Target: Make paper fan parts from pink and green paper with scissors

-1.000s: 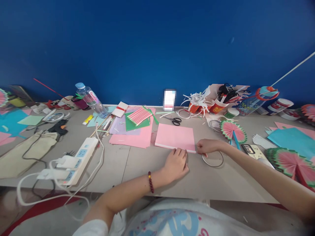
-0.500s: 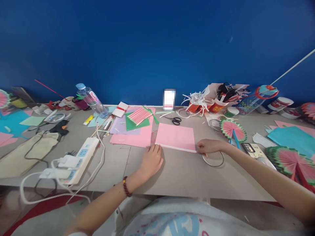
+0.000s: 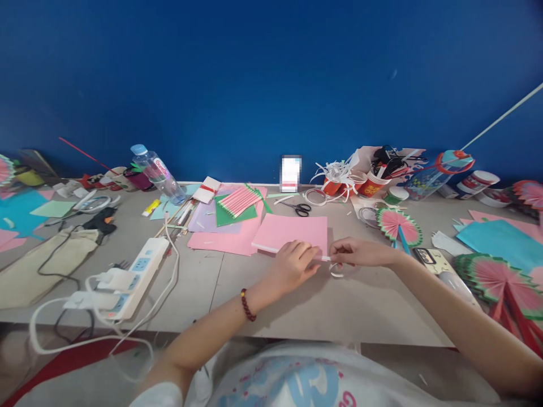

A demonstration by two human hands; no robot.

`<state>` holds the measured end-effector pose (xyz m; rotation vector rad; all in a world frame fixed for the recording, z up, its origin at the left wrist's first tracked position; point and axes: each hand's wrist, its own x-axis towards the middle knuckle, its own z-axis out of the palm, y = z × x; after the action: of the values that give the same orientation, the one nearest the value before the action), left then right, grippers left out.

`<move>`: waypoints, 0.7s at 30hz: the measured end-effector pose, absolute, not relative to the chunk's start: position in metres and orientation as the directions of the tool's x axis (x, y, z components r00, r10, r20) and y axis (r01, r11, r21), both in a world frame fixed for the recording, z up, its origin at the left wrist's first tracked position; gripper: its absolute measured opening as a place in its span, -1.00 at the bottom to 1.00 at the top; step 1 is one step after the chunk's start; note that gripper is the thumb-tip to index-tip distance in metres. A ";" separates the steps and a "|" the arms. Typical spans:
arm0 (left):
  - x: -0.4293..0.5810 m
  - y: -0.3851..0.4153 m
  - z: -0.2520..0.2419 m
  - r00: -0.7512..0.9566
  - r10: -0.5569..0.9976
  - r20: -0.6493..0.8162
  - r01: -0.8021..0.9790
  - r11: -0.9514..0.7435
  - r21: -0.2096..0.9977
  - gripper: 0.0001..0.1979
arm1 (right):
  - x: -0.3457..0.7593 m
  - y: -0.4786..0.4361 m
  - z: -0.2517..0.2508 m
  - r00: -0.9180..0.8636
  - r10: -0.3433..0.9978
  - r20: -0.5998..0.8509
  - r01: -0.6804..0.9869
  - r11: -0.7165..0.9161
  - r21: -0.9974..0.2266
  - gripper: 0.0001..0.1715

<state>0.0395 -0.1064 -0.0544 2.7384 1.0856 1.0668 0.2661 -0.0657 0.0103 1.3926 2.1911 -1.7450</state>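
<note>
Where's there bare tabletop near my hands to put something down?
The near tabletop is bare between your left hand and right forearm. Another patch lies between the white cable and your left forearm, in front of the pink sheets. It's crowded along the blue wall, with a bottle and paper cups, and at right around the pink-and-green fans.

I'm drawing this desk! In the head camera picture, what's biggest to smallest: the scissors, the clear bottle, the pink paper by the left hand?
1. Pink paper, partly covered by the left hand
2. Clear bottle
3. Scissors
</note>
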 end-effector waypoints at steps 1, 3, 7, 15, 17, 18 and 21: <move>0.042 -0.105 -0.055 0.529 0.587 0.613 0.594 -0.772 0.226 -0.81 | 0.264 -0.067 0.012 -0.604 0.630 -0.487 0.620 -0.013 -0.785 -0.60; 0.044 -0.103 -0.056 0.530 0.528 0.664 0.584 -0.795 0.167 -0.86 | 0.260 -0.070 0.012 -0.599 0.666 -0.443 0.588 -0.008 -0.809 -0.59; 0.033 -0.099 -0.063 0.499 0.400 0.769 0.595 -0.803 0.031 -0.86 | 0.252 -0.074 0.001 -0.557 0.755 -0.346 0.494 -0.034 -0.869 -0.57; 0.016 -0.087 -0.075 0.492 0.323 0.808 0.653 -0.751 -0.098 -0.94 | 0.236 -0.079 -0.037 -0.520 0.839 -0.162 0.234 -0.042 -0.971 -0.52; 0.016 -0.086 -0.078 0.500 0.351 0.792 0.668 -0.738 -0.095 -0.94 | 0.234 -0.081 -0.043 -0.487 0.863 -0.135 0.162 -0.063 -0.985 -0.58; 0.016 -0.086 -0.080 0.503 0.374 0.779 0.677 -0.731 -0.086 -0.94 | 0.232 -0.082 -0.045 -0.461 0.878 -0.125 0.125 -0.075 -0.989 -0.61; 0.015 -0.086 -0.086 0.521 0.441 0.730 0.692 -0.719 -0.059 -0.87 | 0.224 -0.085 -0.050 -0.370 0.924 -0.093 0.036 -0.086 -0.996 -0.64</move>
<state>0.0153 -0.0859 -0.0857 3.0303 1.1765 1.2758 0.2237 -0.0854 -0.0504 1.7739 2.3748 -2.5279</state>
